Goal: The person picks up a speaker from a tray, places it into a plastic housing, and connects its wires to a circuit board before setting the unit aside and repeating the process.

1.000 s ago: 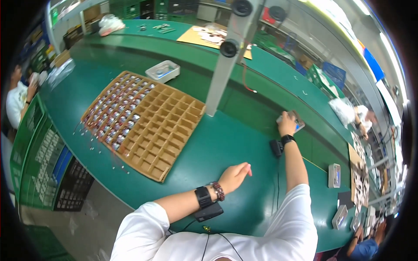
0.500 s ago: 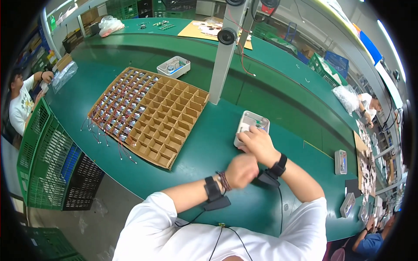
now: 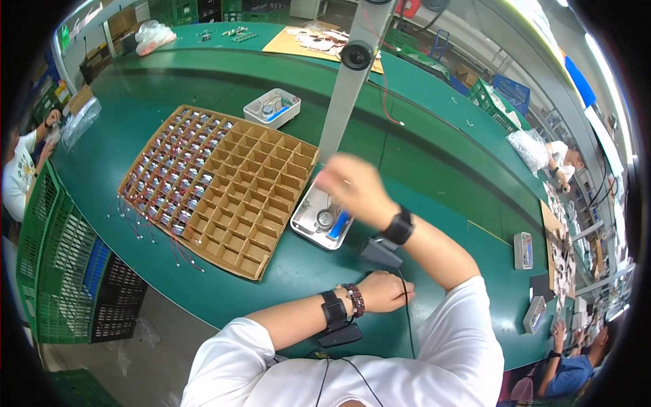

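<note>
A white open tray (image 3: 309, 233) stands beside the right edge of a cardboard divider box (image 3: 261, 266). Inside the tray show a round metal part (image 3: 325, 219) and a blue cylinder (image 3: 338, 225). My right hand (image 3: 356, 190), smeared by motion, is over the tray's far right end, and its fingers cannot be made out. Lower down, my left hand (image 3: 383, 292) rests near the green tabletop with its fingers curled in, beside a black cable. Whatever it holds, if anything, is hidden. Wired parts (image 3: 180, 166) fill the left cells of the divider box; the right cells hold none.
A second white tray (image 3: 273, 108) sits behind the divider box, near a grey post (image 3: 339, 102). Smaller trays (image 3: 523, 251) stand on the right. Green crates (image 3: 51, 251) are stacked at the table's left edge. Other people sit at the far left and right.
The white tray has moved left, up against the divider box. My right hand has moved left and up along with it. My left hand has come down slightly, apart from the right.
</note>
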`<state>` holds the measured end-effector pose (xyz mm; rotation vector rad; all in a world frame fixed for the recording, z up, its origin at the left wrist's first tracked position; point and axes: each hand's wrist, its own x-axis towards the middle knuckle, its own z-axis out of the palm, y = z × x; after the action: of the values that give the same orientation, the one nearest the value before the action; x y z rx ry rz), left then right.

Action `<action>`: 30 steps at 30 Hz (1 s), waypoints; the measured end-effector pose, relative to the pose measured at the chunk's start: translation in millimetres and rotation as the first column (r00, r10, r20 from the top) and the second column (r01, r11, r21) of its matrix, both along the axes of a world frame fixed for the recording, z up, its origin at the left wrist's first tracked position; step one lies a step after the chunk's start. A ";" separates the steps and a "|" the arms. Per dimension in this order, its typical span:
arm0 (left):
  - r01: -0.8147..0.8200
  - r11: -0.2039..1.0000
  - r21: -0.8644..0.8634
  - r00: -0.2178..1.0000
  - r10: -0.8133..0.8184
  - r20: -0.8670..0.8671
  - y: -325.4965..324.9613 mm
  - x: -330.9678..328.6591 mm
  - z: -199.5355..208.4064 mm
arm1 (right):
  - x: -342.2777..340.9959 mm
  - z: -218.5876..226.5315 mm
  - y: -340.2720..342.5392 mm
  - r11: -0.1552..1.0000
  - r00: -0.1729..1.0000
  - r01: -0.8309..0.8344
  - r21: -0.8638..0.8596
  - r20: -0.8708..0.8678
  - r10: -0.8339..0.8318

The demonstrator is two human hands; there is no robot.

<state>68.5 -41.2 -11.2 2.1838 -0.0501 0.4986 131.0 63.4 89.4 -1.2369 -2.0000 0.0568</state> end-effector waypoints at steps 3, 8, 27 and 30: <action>-0.038 0.998 -0.058 0.999 0.039 0.003 -1.5 4.5 1.6 | 52.3 11.2 17.6 0.962 0.869 0.274 -0.003 -0.428 -0.248; -0.069 0.993 -0.100 0.993 0.060 -0.098 4.8 8.9 2.0 | 119.7 -11.8 48.2 0.960 0.531 0.269 -0.079 -0.819 -0.216; -0.338 0.814 -0.471 0.915 0.402 0.038 6.2 19.4 -11.9 | 122.8 -107.2 114.5 0.876 0.826 0.164 -0.454 -0.422 -0.374; -0.334 0.803 -0.493 0.926 0.376 -0.013 6.8 22.5 -10.5 | 135.4 -104.1 164.0 0.968 0.969 0.245 -0.059 0.032 -0.244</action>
<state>90.9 -34.4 -21.7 1.6675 0.4110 0.7292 266.4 227.4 -14.7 -1.5230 -1.8634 -0.0167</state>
